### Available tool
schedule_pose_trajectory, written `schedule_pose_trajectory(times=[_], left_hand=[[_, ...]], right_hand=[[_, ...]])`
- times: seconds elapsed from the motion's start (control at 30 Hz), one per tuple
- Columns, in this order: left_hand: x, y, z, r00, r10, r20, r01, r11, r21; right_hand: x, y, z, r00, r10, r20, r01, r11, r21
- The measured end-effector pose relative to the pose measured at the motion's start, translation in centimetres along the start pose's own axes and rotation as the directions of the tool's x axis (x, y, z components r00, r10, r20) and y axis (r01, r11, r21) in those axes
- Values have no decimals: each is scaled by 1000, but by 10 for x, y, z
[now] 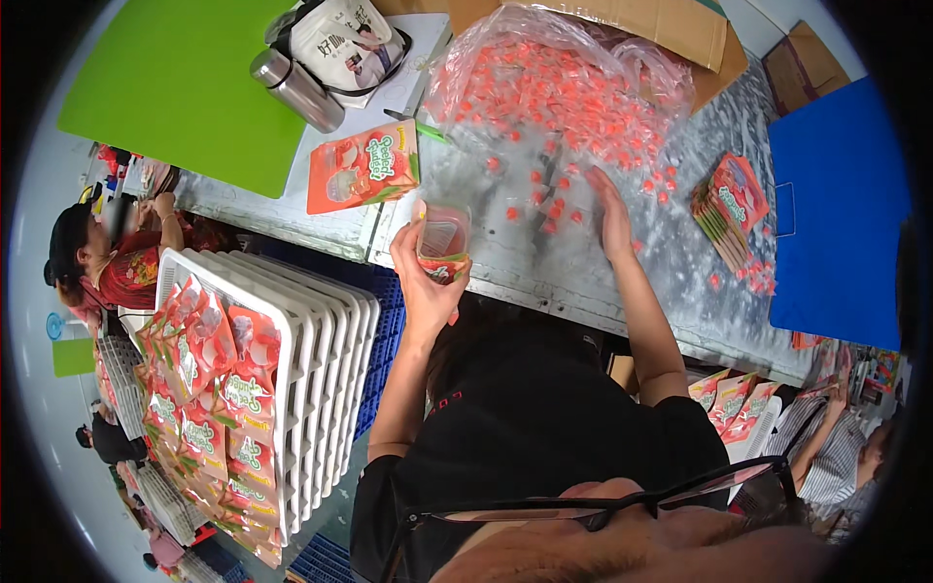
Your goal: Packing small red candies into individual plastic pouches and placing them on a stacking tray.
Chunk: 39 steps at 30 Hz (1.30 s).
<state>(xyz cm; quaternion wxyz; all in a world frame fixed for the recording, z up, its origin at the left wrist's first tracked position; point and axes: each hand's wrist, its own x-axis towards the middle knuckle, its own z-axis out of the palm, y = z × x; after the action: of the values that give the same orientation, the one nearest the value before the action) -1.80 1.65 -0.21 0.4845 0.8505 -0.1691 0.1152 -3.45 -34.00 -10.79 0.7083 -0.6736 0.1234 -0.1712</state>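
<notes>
My left hand is closed around a small red printed pouch at the table's near edge. The pouch's mouth faces up, and a clear plastic rim shows there. Over the metal table my right hand has its fingers stretched out and holds nothing. Just left of it lie several loose red wrapped candies. Behind them a large clear plastic bag spills out a heap of the same candies. A flat stack of red pouches lies beyond my left hand.
A cardboard box stands behind the bag. More pouches are stacked at right, near a blue panel. A green-handled tool, steel flask and white bag lie at back left. Stacked white trays stand left; people work beyond.
</notes>
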Motion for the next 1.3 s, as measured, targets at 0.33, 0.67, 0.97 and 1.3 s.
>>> schedule_pose_trajectory(times=[0.33, 0.67, 0.97, 1.3], left_hand=[[-4, -2, -1, 1000, -15, -10, 15, 1000, -3], [-5, -3, 1, 999, -37, 17, 38, 999, -18], [-6, -9, 2, 998, -62, 24, 63, 997, -34], [-7, -11, 2, 997, -65, 30, 66, 997, -34]], right_hand=[[-19, -9, 34, 912, -323, 252, 403, 600, -691], [-29, -2, 36, 955, -265, 133, 287, 705, -649], [-32, -18, 31, 980, -198, 22, 174, 797, -579], [-17, -13, 40, 907, -263, 328, 415, 431, -801]])
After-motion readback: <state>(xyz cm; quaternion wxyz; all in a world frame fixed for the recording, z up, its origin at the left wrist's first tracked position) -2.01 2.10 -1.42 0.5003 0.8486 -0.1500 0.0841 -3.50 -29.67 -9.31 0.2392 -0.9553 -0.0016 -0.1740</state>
